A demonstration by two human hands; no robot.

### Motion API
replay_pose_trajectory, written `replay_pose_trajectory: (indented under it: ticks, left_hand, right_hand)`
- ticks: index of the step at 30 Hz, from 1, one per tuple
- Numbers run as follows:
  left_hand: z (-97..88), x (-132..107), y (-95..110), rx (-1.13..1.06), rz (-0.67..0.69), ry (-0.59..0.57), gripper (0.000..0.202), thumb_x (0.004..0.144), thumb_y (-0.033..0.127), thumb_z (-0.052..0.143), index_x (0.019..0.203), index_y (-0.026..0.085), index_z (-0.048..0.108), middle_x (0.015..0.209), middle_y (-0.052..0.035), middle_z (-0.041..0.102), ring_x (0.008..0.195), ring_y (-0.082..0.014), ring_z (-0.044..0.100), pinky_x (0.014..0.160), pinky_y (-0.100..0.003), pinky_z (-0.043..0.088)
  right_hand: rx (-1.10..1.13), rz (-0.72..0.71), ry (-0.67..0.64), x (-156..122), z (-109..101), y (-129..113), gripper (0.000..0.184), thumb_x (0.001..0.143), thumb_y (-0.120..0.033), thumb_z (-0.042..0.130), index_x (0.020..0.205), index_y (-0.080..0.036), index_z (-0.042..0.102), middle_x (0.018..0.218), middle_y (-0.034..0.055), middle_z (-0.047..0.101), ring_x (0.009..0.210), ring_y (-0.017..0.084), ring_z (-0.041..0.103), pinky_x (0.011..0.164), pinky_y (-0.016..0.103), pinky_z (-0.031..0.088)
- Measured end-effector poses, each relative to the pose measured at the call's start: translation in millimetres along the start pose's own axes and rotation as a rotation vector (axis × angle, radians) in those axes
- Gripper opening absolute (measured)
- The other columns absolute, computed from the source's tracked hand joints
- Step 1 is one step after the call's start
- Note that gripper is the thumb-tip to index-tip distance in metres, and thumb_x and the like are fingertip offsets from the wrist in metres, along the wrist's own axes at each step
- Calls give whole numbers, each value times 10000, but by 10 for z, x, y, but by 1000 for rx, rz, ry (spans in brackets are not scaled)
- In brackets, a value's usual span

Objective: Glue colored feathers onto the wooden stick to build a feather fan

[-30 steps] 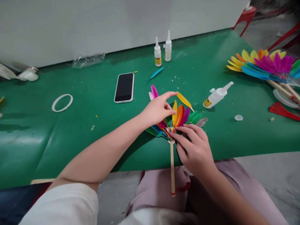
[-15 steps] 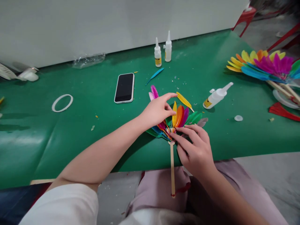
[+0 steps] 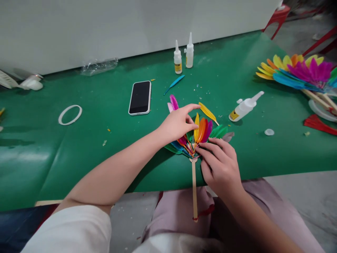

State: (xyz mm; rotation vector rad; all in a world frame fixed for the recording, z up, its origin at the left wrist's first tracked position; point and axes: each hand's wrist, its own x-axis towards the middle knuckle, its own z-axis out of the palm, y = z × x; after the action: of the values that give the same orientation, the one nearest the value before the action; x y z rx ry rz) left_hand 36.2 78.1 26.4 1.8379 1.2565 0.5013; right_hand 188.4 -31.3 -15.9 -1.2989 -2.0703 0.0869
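Our green smooth table cover (image 3: 279, 154) ends at a near edge just before our lap, and at the far side a plain white panel (image 3: 105, 31) closes it. The hand fan of many-coloured feathers on a flat wooden frame (image 3: 202, 130) lies at this near edge, in the middle; its pale wooden stick handle (image 3: 194, 186) passes over the edge, above our lap. From left, a wide stretch of green cover separates the white thin ring (image 3: 61, 119) from our forearm.

Our left hand (image 3: 177, 122) is over the left feathers, with thumb and forefinger spread apart; the thumb tip meets an upright yellow feather, but we cannot tell if it is gripped. Our right hand (image 3: 220, 164) has its fingers lightly bent, with the tips at the feather roots; whether they pinch something we cannot tell.

In the way beyond the fan, a loose yellow feather (image 3: 208, 113) lies just beside our left forefinger. Farther are a thin blue feather (image 3: 174, 84), the black-screened phone in white case (image 3: 140, 97) and two white bottles with yellow labels (image 3: 183, 58). To the right, another white nozzle bottle (image 3: 241, 109) leans, near a small translucent cap (image 3: 269, 132); more feather fans (image 3: 297, 72) occupy the right side.
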Motion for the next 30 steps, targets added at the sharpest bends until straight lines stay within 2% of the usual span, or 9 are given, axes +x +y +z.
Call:
replay_pose_trajectory:
  ticks: [11,21,30]
  left_hand:
    - [2,-17,25,18,-11,-12,581,701,137,619,1246,225,438,643,32,609,515,-75,500,534,-203,381]
    - [6,-3,13,17,-23,-12,562,693,163,638,1221,231,458,636,30,630,559,-100,551,553,-219,401]
    - [10,-5,8,25,-15,-20,558,699,160,631,1224,236,458,651,31,636,576,-97,559,563,-215,403]
  right_hand:
    - [-21,8,-6,1,-4,-15,327,726,-108,508,1013,-211,624,1033,8,592,1070,224,449,952,447,380]
    - [-26,7,3,-1,-15,-27,331,735,-109,511,1037,-194,616,1021,14,597,1069,217,451,968,433,376]
    - [-54,-16,-7,10,-18,-47,284,736,-124,525,974,-223,645,1027,15,590,1075,223,450,974,443,355]
